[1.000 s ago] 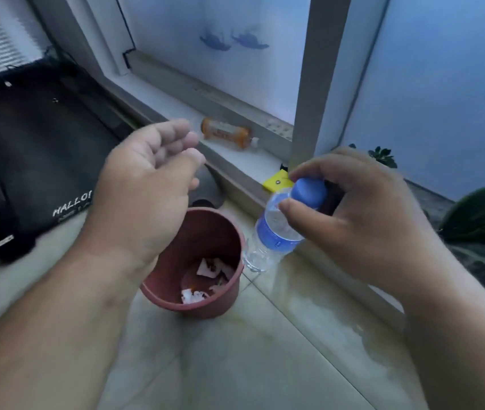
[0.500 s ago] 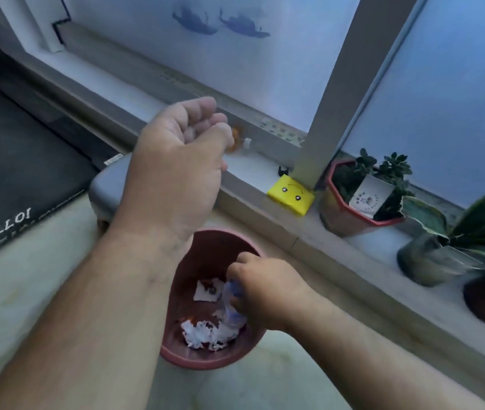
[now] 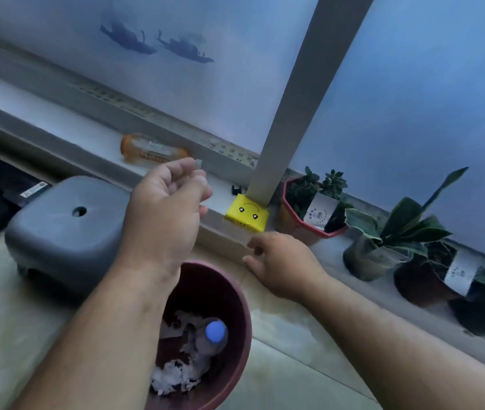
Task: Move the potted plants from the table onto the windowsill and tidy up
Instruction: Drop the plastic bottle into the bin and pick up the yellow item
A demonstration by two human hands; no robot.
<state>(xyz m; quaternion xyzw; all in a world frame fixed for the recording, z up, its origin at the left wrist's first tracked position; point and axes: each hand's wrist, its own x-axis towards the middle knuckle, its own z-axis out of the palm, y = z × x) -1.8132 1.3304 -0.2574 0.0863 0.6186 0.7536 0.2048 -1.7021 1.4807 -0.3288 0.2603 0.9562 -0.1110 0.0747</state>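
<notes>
Red-brown and round, the bin (image 3: 237, 318) sits at the bottom middle of the frame, on the pale floor just below the windowsill (image 3: 333, 263). It looks like it is used for rubbish, because torn white paper (image 3: 173, 377) lies at its bottom. A clear bottle (image 3: 210, 341) with a blue cap lies inside on top of the paper, so it seems to be thrown away as part of the tidy-up.

At the right of the frame the potted plants are lined up on the sill, close to the glass where the light comes in. One is a red pot (image 3: 309, 229) with a white tag, next to it stands a leafy plant (image 3: 395, 232), and a dark pot (image 3: 424, 279) stands farther right. A little yellow box (image 3: 245, 216) with a face sits at the foot of the window post.

The left hand (image 3: 163, 214) hangs above the bin with its fingers curled loosely together, and I see nothing in it. The right hand (image 3: 282, 267) is by the sill edge with its fingers spread apart, holding nothing.

An orange bottle (image 3: 149, 150) lies on its side on the sill in the middle left. I think it may be the next thing to pick up.
</notes>
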